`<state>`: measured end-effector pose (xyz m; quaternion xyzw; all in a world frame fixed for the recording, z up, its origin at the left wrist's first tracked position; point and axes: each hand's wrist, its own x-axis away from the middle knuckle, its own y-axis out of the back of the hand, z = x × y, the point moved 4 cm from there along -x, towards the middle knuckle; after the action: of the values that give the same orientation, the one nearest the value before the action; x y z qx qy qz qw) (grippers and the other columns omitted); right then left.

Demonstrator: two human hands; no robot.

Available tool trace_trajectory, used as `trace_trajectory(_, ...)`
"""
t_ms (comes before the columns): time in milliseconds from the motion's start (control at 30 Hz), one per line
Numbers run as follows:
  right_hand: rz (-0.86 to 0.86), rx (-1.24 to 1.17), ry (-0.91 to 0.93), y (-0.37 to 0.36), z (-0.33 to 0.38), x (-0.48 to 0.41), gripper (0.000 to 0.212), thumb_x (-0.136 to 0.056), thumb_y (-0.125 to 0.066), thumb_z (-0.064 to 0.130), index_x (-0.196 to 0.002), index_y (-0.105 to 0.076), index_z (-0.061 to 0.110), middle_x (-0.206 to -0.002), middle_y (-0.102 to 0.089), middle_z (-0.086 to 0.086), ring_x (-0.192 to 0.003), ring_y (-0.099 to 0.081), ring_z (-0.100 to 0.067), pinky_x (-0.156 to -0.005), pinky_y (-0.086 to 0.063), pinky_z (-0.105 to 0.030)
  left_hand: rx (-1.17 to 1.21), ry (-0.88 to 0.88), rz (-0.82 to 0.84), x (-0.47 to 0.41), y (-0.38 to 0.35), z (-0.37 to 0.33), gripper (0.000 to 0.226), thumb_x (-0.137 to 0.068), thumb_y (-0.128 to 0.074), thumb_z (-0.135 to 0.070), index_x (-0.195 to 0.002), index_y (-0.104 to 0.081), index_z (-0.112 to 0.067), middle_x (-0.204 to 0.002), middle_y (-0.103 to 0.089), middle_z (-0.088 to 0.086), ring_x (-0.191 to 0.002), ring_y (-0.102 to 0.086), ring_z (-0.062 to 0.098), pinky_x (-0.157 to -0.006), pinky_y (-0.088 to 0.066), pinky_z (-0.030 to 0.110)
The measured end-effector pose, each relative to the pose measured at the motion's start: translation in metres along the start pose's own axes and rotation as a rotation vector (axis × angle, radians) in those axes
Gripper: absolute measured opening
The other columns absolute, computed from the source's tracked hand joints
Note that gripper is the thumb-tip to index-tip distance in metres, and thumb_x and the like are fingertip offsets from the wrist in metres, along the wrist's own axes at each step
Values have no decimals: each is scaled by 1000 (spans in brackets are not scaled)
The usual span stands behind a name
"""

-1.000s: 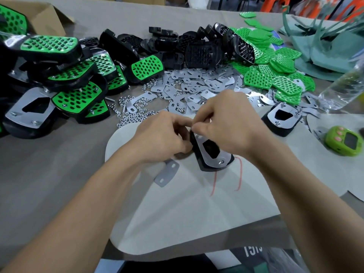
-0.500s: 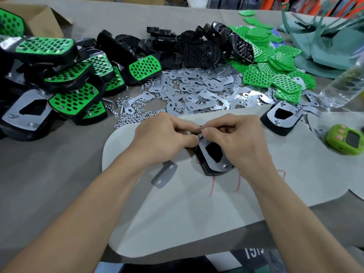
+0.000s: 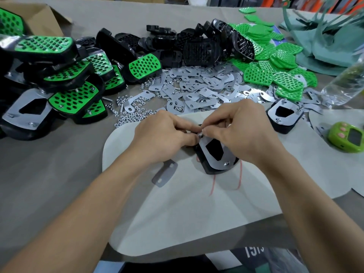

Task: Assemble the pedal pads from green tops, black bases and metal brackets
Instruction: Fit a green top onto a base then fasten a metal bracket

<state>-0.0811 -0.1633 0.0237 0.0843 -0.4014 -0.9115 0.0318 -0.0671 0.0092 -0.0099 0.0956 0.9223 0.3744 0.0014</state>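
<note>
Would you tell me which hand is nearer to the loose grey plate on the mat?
Left. The left hand lies just beyond the plate, its wrist beside it; the right hand is farther right, across the pad whose top corner both pinch.

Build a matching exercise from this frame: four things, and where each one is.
Things:
1 pedal pad
2 flat metal plate
3 green timer
4 cardboard box

Places:
A far left corner of the table
B gripped by the left hand and right hand
C right edge of view
D on the white mat, beside the left hand

Pairs: 1-B, 2-D, 3-C, 4-A.
</note>
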Motion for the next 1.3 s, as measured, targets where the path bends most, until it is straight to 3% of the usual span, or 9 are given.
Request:
trace_trajectory(167,71,10,-4,1,4,-1,20,-74,-83,15,-71,-80,35,-67,-71,15,-66,-59,2,-58,-41,-8,-11,5,-3,0,2,-1,29,-71,-83,-51,-78,-65,-74,-62,-65,-33,-75,-60,-1,-63,-37,28)
trace_trajectory(367,130,168,84,-1,14,-6,17,-77,-81,20,-73,-78,37,-74,-73,10,-70,-62,-6,-70,-47,-21,-36,-2,-1,1,3,-3,36,-72,-82,-52,-68,-58,-79,-62,-64,-33,-71,-57,-5,-60,-36,27)
trace_trajectory(533,170,285,117,-2,21,-10,6,-78,-80,31,-75,-78,35,-74,-71,7,-72,-60,-11,-70,-48,-28,-52,-10,-4,1,3,-3,43,-73,-82,-49,-64,-55,-80,-64,-64,-35,-71,-58,-5,-60,-38,26)
trace_trajectory(667,181,286,143,-1,21,-7,6,-81,-76,25,-79,-79,30,-61,-64,5,-65,-55,-13,-66,-48,-30,-50,-6,-6,1,3,-3,44,-72,-83,-48,-64,-55,-80,-63,-64,-34,-72,-58,-4,-60,-37,26)
trace_trajectory(867,218,349,219,0,28,-6,20,-82,-69,11,-83,-80,28,-64,-67,5,-67,-56,-18,-71,-48,-34,-31,8,-3,0,2,-2,35,-74,-82,-45,-75,-64,-75,-67,-68,-29,-75,-60,-4,-61,-37,27)
trace_trajectory(1133,249,469,273,-2,36,-13,14,-79,-69,19,-82,-80,26,-70,-70,-8,-69,-60,-27,-65,-52,-39,-42,17,10,0,2,-2,38,-74,-82,-45,-68,-61,-76,-67,-66,-34,-75,-59,-8,-61,-37,26)
trace_trajectory(1300,205,434,220,-2,32,-12,4,-81,-76,31,-80,-80,29,-68,-70,-1,-69,-61,-25,-68,-53,-38,-26,14,1,0,2,-1,40,-73,-83,-44,-68,-61,-77,-66,-66,-34,-73,-59,-6,-60,-37,26)
